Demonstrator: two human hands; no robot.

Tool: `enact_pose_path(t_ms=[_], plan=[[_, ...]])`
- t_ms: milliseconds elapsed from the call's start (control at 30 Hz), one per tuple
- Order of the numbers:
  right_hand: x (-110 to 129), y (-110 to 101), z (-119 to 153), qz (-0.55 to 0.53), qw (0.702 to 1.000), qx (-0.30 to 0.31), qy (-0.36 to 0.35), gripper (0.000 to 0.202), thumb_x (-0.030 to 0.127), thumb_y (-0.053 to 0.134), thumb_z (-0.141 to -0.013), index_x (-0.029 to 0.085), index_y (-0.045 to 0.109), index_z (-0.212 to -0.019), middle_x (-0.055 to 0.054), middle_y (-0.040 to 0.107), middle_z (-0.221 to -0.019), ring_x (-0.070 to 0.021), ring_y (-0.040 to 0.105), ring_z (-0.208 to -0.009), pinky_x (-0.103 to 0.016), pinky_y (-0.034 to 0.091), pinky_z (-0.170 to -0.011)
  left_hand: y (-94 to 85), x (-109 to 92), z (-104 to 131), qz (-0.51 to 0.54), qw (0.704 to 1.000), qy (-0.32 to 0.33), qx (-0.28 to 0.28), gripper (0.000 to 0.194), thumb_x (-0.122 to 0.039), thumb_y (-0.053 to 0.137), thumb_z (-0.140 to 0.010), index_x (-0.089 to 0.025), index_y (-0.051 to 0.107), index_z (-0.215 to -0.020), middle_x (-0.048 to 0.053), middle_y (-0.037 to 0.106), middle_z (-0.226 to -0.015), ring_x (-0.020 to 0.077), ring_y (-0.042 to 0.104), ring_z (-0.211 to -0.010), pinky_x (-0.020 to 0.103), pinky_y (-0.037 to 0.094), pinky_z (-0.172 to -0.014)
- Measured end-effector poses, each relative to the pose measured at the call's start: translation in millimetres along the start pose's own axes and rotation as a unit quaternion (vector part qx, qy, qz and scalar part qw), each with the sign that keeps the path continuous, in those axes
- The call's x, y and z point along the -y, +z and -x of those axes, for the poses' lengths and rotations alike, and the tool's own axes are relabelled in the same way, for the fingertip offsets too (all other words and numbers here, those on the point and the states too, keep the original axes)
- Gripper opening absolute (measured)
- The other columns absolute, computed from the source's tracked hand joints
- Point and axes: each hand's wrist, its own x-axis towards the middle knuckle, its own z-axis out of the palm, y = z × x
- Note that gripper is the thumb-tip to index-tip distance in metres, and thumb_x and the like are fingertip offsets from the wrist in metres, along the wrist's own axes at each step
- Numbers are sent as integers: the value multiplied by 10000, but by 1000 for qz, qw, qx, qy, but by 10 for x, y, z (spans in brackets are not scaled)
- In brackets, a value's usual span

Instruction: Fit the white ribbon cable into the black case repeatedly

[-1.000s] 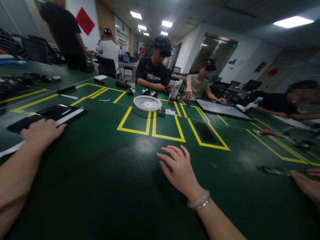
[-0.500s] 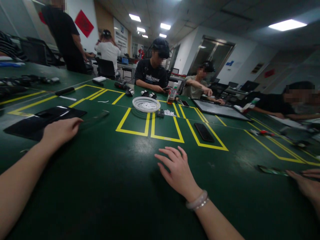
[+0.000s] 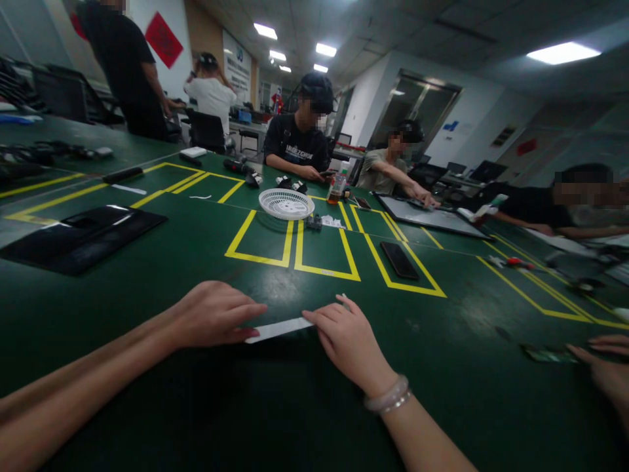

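Note:
A narrow white strip [image 3: 280, 328] stretches between my two hands, low over the green table [image 3: 275, 406]. Its left end is pinched in my left hand [image 3: 216, 316], thumb against fingers. The right end lies between the thumb and fingers of my right hand [image 3: 351, 334], which wears a pale bracelet. A black glossy panel [image 3: 108, 242] rests on the table beyond my left forearm. Beyond my right hand, a dark phone [image 3: 399, 259] lies inside a yellow tape outline.
A white round basket [image 3: 286, 204] stands mid-table, near small dark parts [image 3: 313, 222] and a bottle [image 3: 337, 187]. Another person's hands [image 3: 607, 367] are at the right edge by a green board [image 3: 548, 354]. People sit across the table.
My left hand has moved right from beside the black panel, bringing the strip to my right hand. My right hand's fingers have closed on its other end.

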Motion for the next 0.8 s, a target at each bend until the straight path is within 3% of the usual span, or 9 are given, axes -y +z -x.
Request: enact_pose_path(t_ms=[67,133,233,333,433,533,633,800], plan=[[3,-13,-1,-9,1000,10,-18,383,61,506,-926,255,638,-1229,-25,738,-1073,-183,674,-986,-491,389,-1090,-75,144,69,-28,994,-105,-6,412,-464,414,-1002,-189,685,-858,52,671,-721,158,590,-614,270,386,-569],[21,-30,-3,-16,999,15,-43,399,62,503,-923,257,630,-1248,-23,736,-1073,-179,680,-972,-484,402,-1081,-169,350,178,-70,969,-236,0,537,-487,329,-1001,-173,583,-647,55,580,-613,155,518,-572,280,337,-573],[51,-51,-1,-28,997,20,-67,405,76,481,-936,261,617,-1270,-28,731,-1092,-175,678,-965,-483,399,-1079,-330,697,402,-127,884,-450,11,562,-497,252,-985,-163,528,-628,50,508,-590,156,477,-589,274,305,-589],[60,-52,7,-41,996,20,-72,396,100,465,-951,267,609,-1279,-34,725,-1103,-179,671,-969,-471,407,-1061,-478,1024,702,-173,777,-605,18,616,-515,165,-992,-134,637,-884,81,573,-715,200,506,-665,276,321,-601],[49,-31,14,-48,996,21,-74,395,103,462,-952,269,607,-1280,-36,721,-1106,-180,665,-972,-461,404,-1054,-559,1295,1068,-180,709,-679,60,771,-590,78,-977,-85,600,-1233,199,639,-1067,315,572,-892,371,437,-715],[42,-11,15,-51,996,24,-74,406,98,465,-947,269,598,-1290,-33,717,-1120,-179,661,-983,-457,390,-1064,-543,1476,1428,-142,659,-729,119,962,-746,156,-903,13,428,-1429,343,431,-1412,485,440,-1221,587,418,-893],[49,-11,8,-51,996,15,-78,405,94,476,-936,261,603,-1283,-28,719,-1107,-179,663,-975,-450,393,-1056,-470,1567,1680,-102,605,-778,137,1096,-819,186,-848,68,333,-1475,390,202,-1534,558,234,-1368,731,268,-976],[70,-25,-8,-52,995,7,-82,398,103,499,-924,238,613,-1281,-37,713,-1021,-179,642,-890,-399,445,-932,-398,1614,1781,-57,593,-792,133,1075,-841,236,-825,-46,288,-1546,323,70,-1603,565,97,-1427,792,176,-976]])
